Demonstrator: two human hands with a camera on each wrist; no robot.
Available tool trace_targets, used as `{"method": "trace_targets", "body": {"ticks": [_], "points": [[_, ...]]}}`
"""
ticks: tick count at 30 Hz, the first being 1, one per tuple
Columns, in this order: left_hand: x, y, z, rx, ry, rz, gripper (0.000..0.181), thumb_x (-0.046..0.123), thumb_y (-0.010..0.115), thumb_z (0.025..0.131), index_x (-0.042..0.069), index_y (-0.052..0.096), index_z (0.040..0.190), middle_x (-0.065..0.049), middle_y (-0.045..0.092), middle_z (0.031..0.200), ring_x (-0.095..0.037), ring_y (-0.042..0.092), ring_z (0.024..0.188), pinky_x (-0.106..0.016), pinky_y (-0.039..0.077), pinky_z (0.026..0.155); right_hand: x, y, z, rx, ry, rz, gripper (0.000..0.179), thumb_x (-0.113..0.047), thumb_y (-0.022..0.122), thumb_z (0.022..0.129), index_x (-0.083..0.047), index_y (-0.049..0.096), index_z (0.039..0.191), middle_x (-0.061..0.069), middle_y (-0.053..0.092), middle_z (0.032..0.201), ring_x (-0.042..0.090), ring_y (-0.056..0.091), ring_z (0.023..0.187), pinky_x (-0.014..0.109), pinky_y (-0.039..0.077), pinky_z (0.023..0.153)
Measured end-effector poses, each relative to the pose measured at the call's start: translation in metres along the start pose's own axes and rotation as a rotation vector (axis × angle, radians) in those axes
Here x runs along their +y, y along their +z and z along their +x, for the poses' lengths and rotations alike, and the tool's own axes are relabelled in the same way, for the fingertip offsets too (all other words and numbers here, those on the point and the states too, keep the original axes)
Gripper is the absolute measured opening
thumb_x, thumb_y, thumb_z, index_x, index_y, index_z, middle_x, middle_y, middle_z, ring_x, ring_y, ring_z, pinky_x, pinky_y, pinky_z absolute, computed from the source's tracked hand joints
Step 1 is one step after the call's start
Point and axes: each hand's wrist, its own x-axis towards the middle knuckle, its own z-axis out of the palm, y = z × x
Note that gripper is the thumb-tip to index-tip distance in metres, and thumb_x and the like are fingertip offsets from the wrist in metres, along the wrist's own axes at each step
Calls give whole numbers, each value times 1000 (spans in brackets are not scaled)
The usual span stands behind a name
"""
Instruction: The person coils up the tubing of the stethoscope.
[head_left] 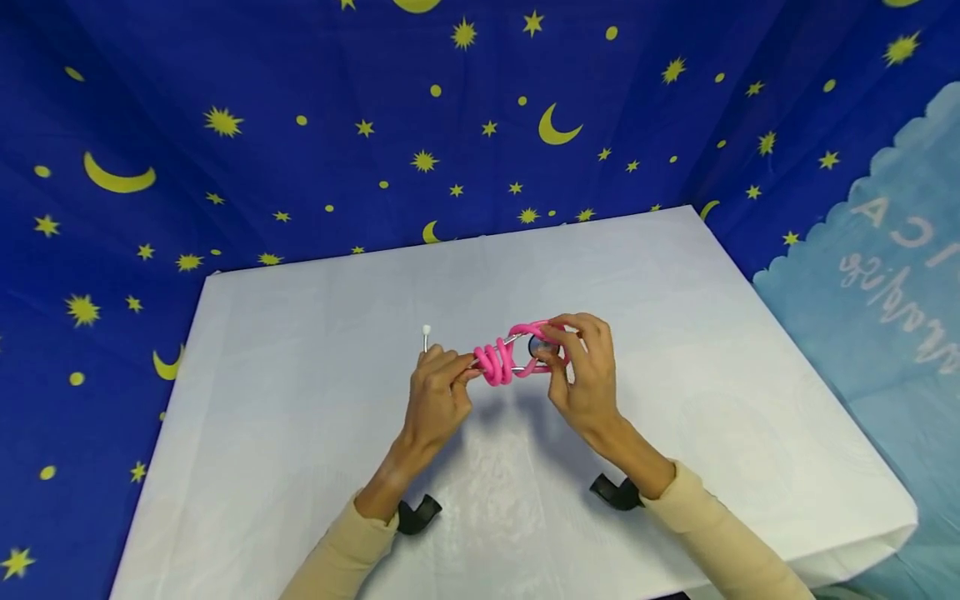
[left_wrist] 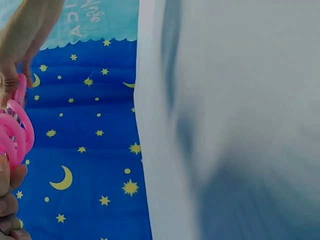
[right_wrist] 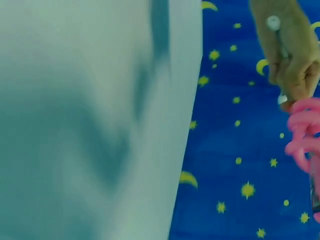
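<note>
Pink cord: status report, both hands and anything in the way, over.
Left hand grips pink cord at its coiled end; right hand pinches the looped end. Cord held above white table. Right hand partly hides looped end.

Held aloft, pink cord (head_left: 495,361) coils several turns round silvery metal (head_left: 513,339); dark-rimmed disc (head_left: 537,344) shows through its looped end

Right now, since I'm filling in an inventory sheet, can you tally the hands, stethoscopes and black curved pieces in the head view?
Hands: 2 (left hand, right hand)
Pink stethoscope: 1
Black curved pieces: 2
Total: 5
</note>
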Motion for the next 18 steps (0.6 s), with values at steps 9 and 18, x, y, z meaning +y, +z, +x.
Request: {"method": "trace_targets", "body": {"ticks": [9,18], "points": [[5,2,0,44,16,42,18,15,61,85,1,69,78,0,38,52,-16,29,55,-29,28,58,-11,-11,16,-114,861,755,46,7,63,80,-7,43,119,6,58,93,15,66,76,27,54,69],[7,5,1,100,66,45,23,17,58,88,-2,69,79,-2,38,52,-16,28,54,-29,28,56,-11,3,2,56,419,455,19,10,62,80,9,59,99,18,60,96,20,65,78,24,54,63]]}}
